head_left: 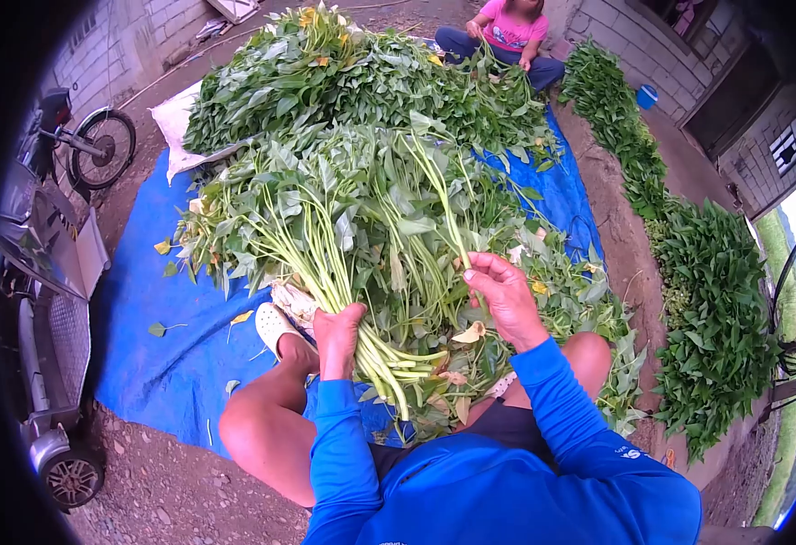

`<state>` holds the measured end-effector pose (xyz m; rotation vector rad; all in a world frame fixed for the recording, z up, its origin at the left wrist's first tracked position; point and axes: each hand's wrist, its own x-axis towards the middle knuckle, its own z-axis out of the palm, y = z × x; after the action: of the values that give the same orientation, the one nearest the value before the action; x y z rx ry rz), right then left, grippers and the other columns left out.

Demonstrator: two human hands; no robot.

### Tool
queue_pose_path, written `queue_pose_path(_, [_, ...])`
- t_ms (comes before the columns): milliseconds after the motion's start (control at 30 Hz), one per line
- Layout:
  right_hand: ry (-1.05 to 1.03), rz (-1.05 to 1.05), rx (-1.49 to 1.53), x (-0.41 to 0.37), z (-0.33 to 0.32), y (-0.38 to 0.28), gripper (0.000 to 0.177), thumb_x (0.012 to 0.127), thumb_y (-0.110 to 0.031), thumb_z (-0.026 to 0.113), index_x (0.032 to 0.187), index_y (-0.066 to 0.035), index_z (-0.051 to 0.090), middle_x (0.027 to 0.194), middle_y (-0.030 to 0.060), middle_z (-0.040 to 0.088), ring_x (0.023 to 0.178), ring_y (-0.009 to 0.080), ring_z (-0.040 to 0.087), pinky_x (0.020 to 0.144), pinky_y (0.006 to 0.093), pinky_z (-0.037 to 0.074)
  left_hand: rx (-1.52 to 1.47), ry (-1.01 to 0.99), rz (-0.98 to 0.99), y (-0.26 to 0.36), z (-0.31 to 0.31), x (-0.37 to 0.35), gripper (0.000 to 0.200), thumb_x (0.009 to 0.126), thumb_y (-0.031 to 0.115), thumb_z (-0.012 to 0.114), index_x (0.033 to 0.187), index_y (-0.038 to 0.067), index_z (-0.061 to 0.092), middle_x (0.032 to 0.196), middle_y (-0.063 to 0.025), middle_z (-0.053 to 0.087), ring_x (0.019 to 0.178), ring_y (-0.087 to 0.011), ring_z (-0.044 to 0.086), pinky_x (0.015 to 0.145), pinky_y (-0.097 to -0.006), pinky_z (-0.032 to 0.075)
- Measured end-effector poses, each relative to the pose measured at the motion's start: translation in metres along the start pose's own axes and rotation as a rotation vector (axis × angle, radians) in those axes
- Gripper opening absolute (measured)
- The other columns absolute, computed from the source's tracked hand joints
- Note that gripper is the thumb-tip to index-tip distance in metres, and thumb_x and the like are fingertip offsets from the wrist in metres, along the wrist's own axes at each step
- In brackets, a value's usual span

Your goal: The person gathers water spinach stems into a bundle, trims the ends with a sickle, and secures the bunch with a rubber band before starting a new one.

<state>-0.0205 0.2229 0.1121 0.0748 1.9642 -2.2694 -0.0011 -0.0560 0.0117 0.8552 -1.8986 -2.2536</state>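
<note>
Being clutched in left hand (339,334), green stem bundle (321,263) above near edge of blue tarp (162,363), leafy stalks (445,202) pinched in right hand (509,295), greens (280,104) heaped from tarp's middle to far edge.

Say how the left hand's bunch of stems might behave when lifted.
The bunch would probably sag at its far end, since its long, thin stems fan apart beyond the left hand. The stems look smooth, so some might slide from a loose grip.

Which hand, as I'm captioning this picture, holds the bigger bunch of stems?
The left hand: it grips a thick bunch of stems, whereas the right hand pinches a much thinner sprig.
</note>
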Motion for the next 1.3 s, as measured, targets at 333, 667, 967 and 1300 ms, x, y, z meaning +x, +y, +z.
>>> queue_pose_path(333, [0.024, -0.231, -0.431, 0.030, 0.040, 0.041, 0.036, 0.100, -0.012, 0.075, 0.133, 0.003, 0.071, 0.102, 0.0038, 0.069, 0.089, 0.0112, 0.064, 0.083, 0.0279, 0.055, -0.160, -0.089, -0.007, -0.018, 0.020, 0.006, 0.045, 0.081, 0.008, 0.083, 0.121, -0.006, 0.068, 0.101, -0.0119, 0.077, 0.080, -0.0199, 0.073, 0.075, -0.0339, 0.060])
queue_pose_path(667, [-0.226, 0.168, -0.415, 0.005, 0.062, 0.129, 0.030, 0.105, -0.012, 0.066, 0.128, 0.005, 0.073, 0.098, 0.0046, 0.076, 0.079, 0.0107, 0.065, 0.074, 0.0286, 0.055, -0.609, -0.428, -0.416, -0.069, 0.011, 0.019, 0.028, 0.097, 0.021, 0.081, 0.115, 0.004, 0.069, 0.092, -0.0063, 0.072, 0.081, -0.0213, 0.073, 0.075, -0.0404, 0.065])
queue_pose_path(967, [-0.437, 0.109, -0.518, 0.015, 0.084, 0.130, 0.031, 0.102, -0.021, 0.069, 0.123, 0.001, 0.077, 0.115, 0.0137, 0.080, 0.107, 0.0223, 0.075, 0.098, 0.0357, 0.057, -0.203, 0.054, -0.088, -0.043, -0.002, 0.003, 0.036, 0.083, 0.004, 0.082, 0.113, -0.010, 0.066, 0.096, -0.0098, 0.074, 0.075, -0.0166, 0.068, 0.068, -0.0333, 0.056])
queue_pose_path(1300, [0.038, -0.466, -0.958, 0.251, 0.100, 0.103, 0.023, 0.095, -0.020, 0.064, 0.103, -0.004, 0.078, 0.104, 0.0262, 0.075, 0.100, 0.0470, 0.072, 0.093, 0.0522, 0.057, -0.368, 0.286, 0.175, 0.018, -0.025, 0.015, 0.019, 0.091, 0.003, 0.075, 0.108, -0.004, 0.069, 0.090, -0.0065, 0.071, 0.070, -0.0164, 0.067, 0.064, -0.0314, 0.056])
